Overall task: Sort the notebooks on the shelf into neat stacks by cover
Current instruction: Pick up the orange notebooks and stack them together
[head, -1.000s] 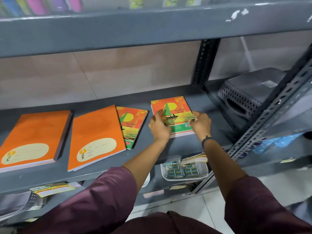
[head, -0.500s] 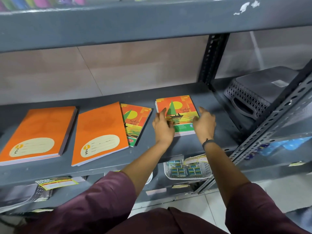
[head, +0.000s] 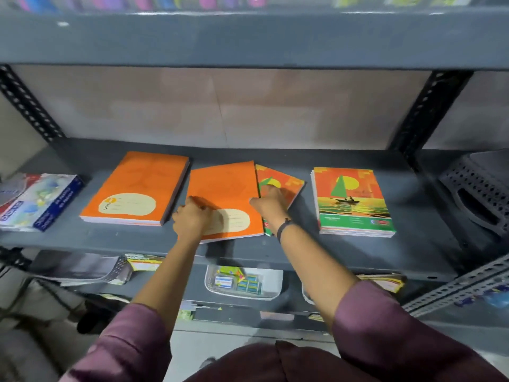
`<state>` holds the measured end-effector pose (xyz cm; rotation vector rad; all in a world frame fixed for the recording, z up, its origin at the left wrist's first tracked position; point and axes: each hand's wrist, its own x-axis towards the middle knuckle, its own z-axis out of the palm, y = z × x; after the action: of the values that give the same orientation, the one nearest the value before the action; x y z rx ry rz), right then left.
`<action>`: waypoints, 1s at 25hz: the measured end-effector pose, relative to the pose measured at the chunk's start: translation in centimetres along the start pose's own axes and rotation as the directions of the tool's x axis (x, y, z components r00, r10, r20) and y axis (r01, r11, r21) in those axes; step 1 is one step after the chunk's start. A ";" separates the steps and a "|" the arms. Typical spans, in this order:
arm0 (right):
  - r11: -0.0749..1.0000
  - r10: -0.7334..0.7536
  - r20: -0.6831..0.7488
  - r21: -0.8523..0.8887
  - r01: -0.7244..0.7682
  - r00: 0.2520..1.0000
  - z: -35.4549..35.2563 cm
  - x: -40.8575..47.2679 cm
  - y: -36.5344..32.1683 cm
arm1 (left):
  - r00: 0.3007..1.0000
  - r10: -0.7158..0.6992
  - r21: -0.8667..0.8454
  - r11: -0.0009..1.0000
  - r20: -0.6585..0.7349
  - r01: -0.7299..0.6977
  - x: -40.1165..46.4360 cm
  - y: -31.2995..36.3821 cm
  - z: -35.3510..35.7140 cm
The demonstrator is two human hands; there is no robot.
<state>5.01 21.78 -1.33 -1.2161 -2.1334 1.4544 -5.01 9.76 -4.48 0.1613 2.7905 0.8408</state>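
Hands work the middle orange notebook (head: 225, 188): the left hand (head: 191, 219) curls over its seven o'clock corner, the right hand (head: 271, 204) presses fingers on the sailboat notebook (head: 286, 183) peeking out at three o'clock. Best to pin the orange cover, slide the sailboat one free, and square it onto the sailboat stack (head: 354, 201) at three o'clock on the shelf (head: 358, 255).

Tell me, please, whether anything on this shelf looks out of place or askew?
Yes: one sailboat notebook lies skewed, tucked partly under the middle orange stack, apart from its matching sailboat stack.
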 end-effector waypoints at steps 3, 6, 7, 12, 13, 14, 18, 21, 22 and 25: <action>0.989 0.150 0.088 -0.012 -0.149 0.985 0.5 1.3 -0.9 | 1.000 0.000 -0.199 0.980 -0.010 -0.002 1.1 -0.4 -1.0; 0.959 0.250 0.144 0.100 -0.265 0.958 0.9 2.0 -2.2 | 0.999 0.013 -0.277 0.961 -0.041 -0.024 1.5 -0.7 -2.3; 0.950 0.269 0.142 0.123 -0.287 0.953 1.2 2.0 -2.4 | 0.999 0.023 -0.327 0.944 -0.035 -0.033 1.8 -1.0 -2.9; 0.918 0.281 0.004 0.290 -0.270 0.960 4.5 1.4 -4.1 | 0.997 0.080 -0.614 0.786 -0.004 -0.065 5.4 -2.4 -7.3; 0.906 0.268 -0.006 0.343 -0.250 0.963 5.9 1.2 -5.1 | 0.996 0.092 -0.634 0.769 -0.018 -0.083 6.6 -2.8 -8.7; 0.898 0.246 -0.007 0.379 -0.225 0.969 7.4 1.2 -6.3 | 0.995 0.095 -0.654 0.751 -0.034 -0.094 8.0 -3.4 -10.1; 0.893 0.128 0.063 0.427 -0.143 0.990 13.2 0.6 -10.2 | 0.997 0.038 -0.648 0.759 -0.061 -0.069 13.9 -6.6 -14.5; 0.926 0.100 0.102 0.354 -0.130 0.990 16.3 0.8 -10.9 | 0.999 0.031 -0.608 0.793 -0.024 -0.039 16.2 -8.6 -15.3; 0.934 0.098 0.105 0.332 -0.128 0.990 17.0 1.0 -10.8 | 0.999 0.029 -0.598 0.801 -0.019 -0.034 16.5 -9.2 -15.1; 0.965 0.118 0.087 0.225 -0.134 0.989 18.8 1.7 -9.9 | 0.998 0.044 -0.539 0.840 -0.055 -0.067 16.9 -10.8 -14.4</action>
<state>-12.76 10.01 -1.52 -1.2477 -1.8945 1.7696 -25.35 -3.98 -1.85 0.1275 2.4646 1.6203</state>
